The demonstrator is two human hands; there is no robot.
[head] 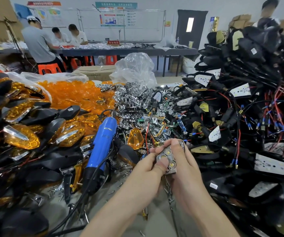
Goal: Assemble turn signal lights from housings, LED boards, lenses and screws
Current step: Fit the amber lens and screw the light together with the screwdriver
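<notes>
Crowded workshop tables are seen at the back, where people sit on orange stools. The near workbench (pixel 137 224) is almost buried. Amber lenses (pixel 72 94) are heaped at the back left and chrome reflectors (pixel 132 100) beside them. Black housings (pixel 240 65) with red and blue leads are stacked high on the right, and finished lights (pixel 21 137) are piled on the left. A blue electric screwdriver (pixel 102 142) is propped among the parts, and loose screws (pixel 119 168) are scattered near its tip.

Just in front of the body, above the bench, a chrome reflector insert (pixel 167 158) with yellow LEDs showing in its hexagonal cells is held between both hands. The left hand (pixel 146 171) is curled round its near side, with the thumb (pixel 162 164) pressed onto its face. The fingers of the right hand (pixel 184 168) are wrapped over its far edge and right side. Whether a housing is held beneath it cannot be told, as the palms hide the underside.

The insert is judged to be light, stiff and thin-walled, with a plated face that is slippery and easily marked. It is best taken by its outer rim. Pressure is better spread over the ribs between cells than put on the LEDs. Any trailing leads are likely to snag on the piles.
</notes>
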